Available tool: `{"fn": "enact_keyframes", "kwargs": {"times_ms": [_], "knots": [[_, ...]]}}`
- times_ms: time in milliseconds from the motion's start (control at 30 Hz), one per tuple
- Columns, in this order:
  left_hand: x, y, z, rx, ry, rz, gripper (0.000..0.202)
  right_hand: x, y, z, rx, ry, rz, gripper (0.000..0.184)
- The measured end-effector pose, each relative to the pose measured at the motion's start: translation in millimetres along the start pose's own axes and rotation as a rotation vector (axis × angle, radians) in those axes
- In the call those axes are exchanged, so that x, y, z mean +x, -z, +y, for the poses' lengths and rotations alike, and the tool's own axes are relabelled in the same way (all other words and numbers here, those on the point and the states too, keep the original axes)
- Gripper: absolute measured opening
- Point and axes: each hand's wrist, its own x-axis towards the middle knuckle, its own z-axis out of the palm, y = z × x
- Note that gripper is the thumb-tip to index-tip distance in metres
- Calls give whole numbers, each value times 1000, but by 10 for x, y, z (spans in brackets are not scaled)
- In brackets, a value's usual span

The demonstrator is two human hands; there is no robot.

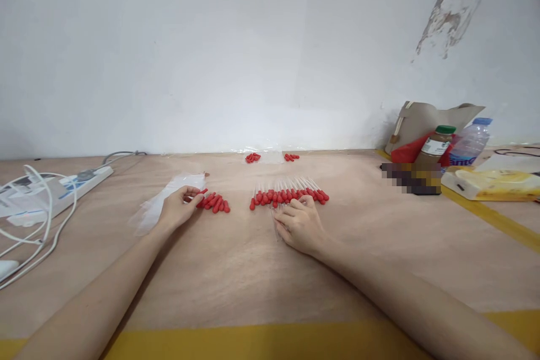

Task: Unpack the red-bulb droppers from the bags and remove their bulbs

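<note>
My left hand [179, 206] is closed, thumb and fingers pinching a red rubber dropper bulb at the edge of a small pile of red rubber bulbs [217, 203]. Just in front of my right hand [298, 224] lies a row of droppers [278, 197], red bulbs towards me and clear thin tubes pointing to the wall. The right fingers are curled down over some loose clear dropper tubes [272, 215], pressed together at their ends. How many tubes they grip is hidden. Clear plastic bags [169, 194] lie beside and behind my left hand.
Bagged red bulbs [253, 157] and a second small group [292, 157] lie by the wall. At left is a power strip [86, 183] with white cables [53, 219]. At right stand a green-capped bottle [436, 146], a clear water bottle [470, 140] and a yellow tissue pack [493, 183].
</note>
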Motion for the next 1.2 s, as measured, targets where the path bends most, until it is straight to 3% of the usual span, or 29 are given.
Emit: {"fn": "enact_keyframes", "kwargs": {"times_ms": [167, 367, 533, 733, 800, 867, 967, 1067, 1200], "knots": [[4, -16, -45, 28, -17, -46, 34, 1, 27, -18, 44, -26, -90, 20], [-26, 2, -15, 47, -7, 3, 32, 40, 59, -13, 77, -46, -162, 44], [-75, 14, 55, 155, -152, 133, 29, 57, 60, 12, 93, -54, -199, 54], [-262, -39, 376, 63, -459, 438, 14, 53, 66, -10, 97, -56, -254, 63], [-363, -118, 550, 39, -569, 362, 11, 70, 91, -8, 123, -84, -252, 63], [-459, -230, 730, 54, -645, 160, 11, 105, 134, 40, 164, -168, -206, 58], [-524, -421, 968, 81, -673, -50, 10, 152, 208, 231, 203, -409, -125, 41], [-458, -597, 1122, 67, -637, -129, 13, 110, 250, 492, 187, -707, -182, 28], [-303, -765, 1173, 36, -531, -202, 18, -77, 256, 676, 153, -827, -271, 17]]}}
